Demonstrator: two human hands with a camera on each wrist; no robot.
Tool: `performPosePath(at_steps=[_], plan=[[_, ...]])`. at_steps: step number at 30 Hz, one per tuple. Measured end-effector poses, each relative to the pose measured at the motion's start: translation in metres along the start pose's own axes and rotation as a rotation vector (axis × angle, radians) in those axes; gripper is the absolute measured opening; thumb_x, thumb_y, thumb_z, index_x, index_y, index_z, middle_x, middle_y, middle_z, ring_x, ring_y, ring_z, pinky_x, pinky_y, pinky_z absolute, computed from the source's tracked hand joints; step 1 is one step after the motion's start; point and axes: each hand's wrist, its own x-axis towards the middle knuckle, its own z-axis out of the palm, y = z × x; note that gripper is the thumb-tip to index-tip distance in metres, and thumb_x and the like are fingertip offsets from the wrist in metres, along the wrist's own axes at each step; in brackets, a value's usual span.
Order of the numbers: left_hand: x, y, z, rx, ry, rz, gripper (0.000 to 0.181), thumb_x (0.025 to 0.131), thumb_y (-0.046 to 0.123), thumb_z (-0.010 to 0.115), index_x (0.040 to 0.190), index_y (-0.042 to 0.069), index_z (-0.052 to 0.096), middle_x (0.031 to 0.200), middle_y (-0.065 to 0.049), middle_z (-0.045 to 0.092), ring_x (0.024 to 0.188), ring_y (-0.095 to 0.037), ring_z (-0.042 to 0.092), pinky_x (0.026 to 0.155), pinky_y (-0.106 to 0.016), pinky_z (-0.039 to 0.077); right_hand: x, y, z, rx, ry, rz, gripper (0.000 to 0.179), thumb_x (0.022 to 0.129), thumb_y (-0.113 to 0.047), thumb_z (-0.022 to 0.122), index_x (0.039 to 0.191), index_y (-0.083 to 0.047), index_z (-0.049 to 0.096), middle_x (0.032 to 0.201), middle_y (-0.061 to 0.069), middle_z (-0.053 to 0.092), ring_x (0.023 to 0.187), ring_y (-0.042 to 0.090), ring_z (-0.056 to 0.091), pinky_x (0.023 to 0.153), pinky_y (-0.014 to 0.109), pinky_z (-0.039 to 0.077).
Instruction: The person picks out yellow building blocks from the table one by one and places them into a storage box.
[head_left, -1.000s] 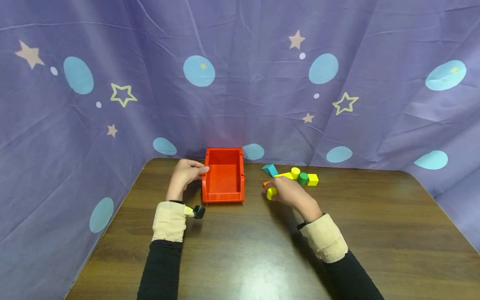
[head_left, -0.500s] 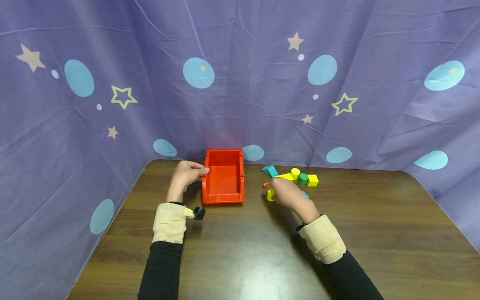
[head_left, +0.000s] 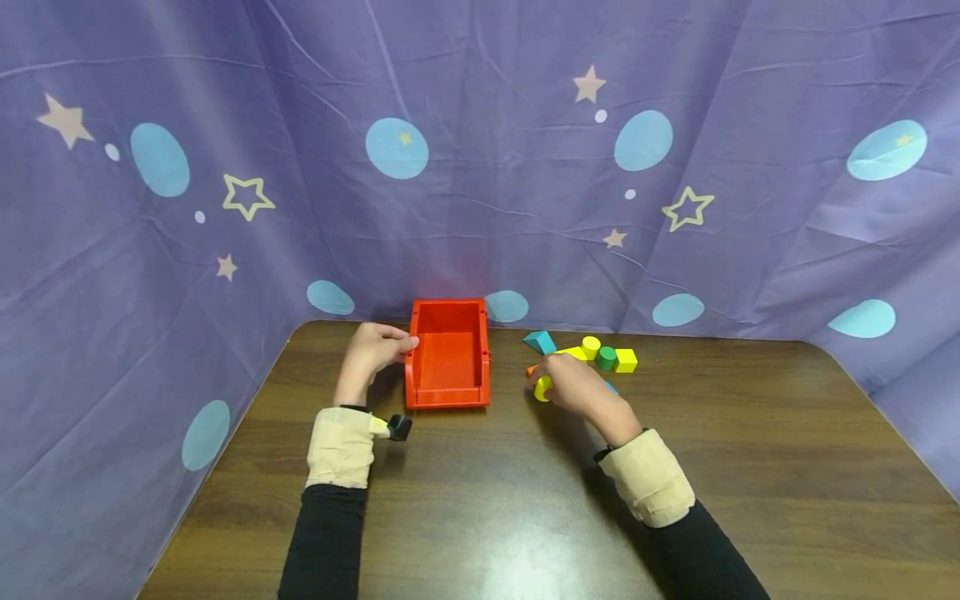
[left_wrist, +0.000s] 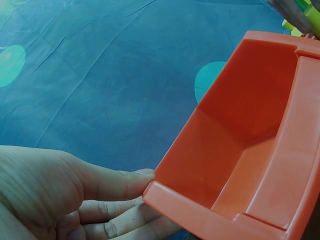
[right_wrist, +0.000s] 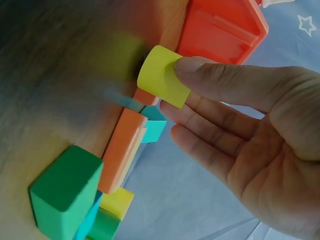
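Observation:
On the table's back left is a red plastic bin (head_left: 447, 397). My left hand (head_left: 371, 354) holds its left wall, the thumb on the rim and the other fingers outside, as the left wrist view confirms. Between thumb and fingers, my right hand (right_wrist: 250, 120) pinches a yellow rounded block (right_wrist: 165, 75), low over the table to the right of the bin. Beneath and beside that hand lie an orange block (right_wrist: 122, 147) and a large green block (right_wrist: 67, 187); in the head view the hand hides much of both.
Behind the right hand lie a blue triangular block (head_left: 540, 341), a yellow cylinder (head_left: 591, 347), a green cylinder (head_left: 606, 358) and a yellow cube (head_left: 626, 360). A purple patterned curtain (head_left: 517, 208) hangs along the table's back edge. Brown tabletop (head_left: 465, 492) stretches in front.
My right hand has shifted very slightly, and a sliver of a blue block now shows beside it. The yellow block stays pinched. My left hand and the bin stay in place.

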Motion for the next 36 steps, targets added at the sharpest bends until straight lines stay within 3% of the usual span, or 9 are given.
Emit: performPosePath(at_steps=[7,11,18,27,36], plan=[[-0.001,-0.001,0.002,-0.004,-0.011,-0.013,0.033,0.095,0.01,0.07,0.117,-0.013,0.068,0.101,-0.018,0.073,0.065,-0.007,0.067,0.097,-0.049,0.058,-0.003,0.003,-0.01,0.08,0.04,-0.027,0.027,0.081,0.013,0.074,0.104,-0.001,0.078,0.107,0.012,0.077,0.102,0.029,0.071,0.086,0.04,0.061],[-0.001,-0.001,0.003,-0.005,-0.012,-0.008,0.033,0.095,0.01,0.07,0.117,-0.014,0.068,0.098,-0.018,0.073,0.064,-0.007,0.066,0.096,-0.05,0.058,-0.002,0.0,-0.025,0.098,0.058,-0.027,0.026,0.082,0.011,0.075,0.106,0.001,0.078,0.105,0.013,0.075,0.1,0.03,0.069,0.083,0.04,0.06],[0.0,-0.001,0.001,-0.003,-0.006,0.006,0.033,0.095,0.01,0.07,0.117,-0.015,0.068,0.096,-0.017,0.073,0.062,-0.006,0.066,0.093,-0.048,0.06,0.006,-0.009,-0.055,0.008,0.073,-0.065,0.022,0.084,0.004,0.078,0.105,-0.003,0.079,0.101,0.011,0.072,0.097,0.03,0.068,0.082,0.04,0.059],[0.0,-0.001,0.0,-0.011,0.0,0.017,0.032,0.094,0.01,0.07,0.115,-0.015,0.068,0.089,-0.011,0.071,0.061,-0.006,0.065,0.095,-0.051,0.059,0.03,-0.032,-0.096,-0.028,0.039,-0.069,0.024,0.088,0.002,0.076,0.111,-0.005,0.078,0.109,0.01,0.076,0.103,0.028,0.068,0.087,0.039,0.059],[-0.001,-0.001,0.003,-0.024,-0.015,0.0,0.032,0.094,0.009,0.071,0.116,-0.014,0.068,0.095,-0.015,0.073,0.064,-0.008,0.067,0.096,-0.051,0.059,0.068,-0.053,-0.117,-0.061,0.017,-0.164,0.024,0.086,0.002,0.076,0.11,-0.003,0.079,0.111,0.012,0.077,0.103,0.027,0.071,0.091,0.04,0.059]])
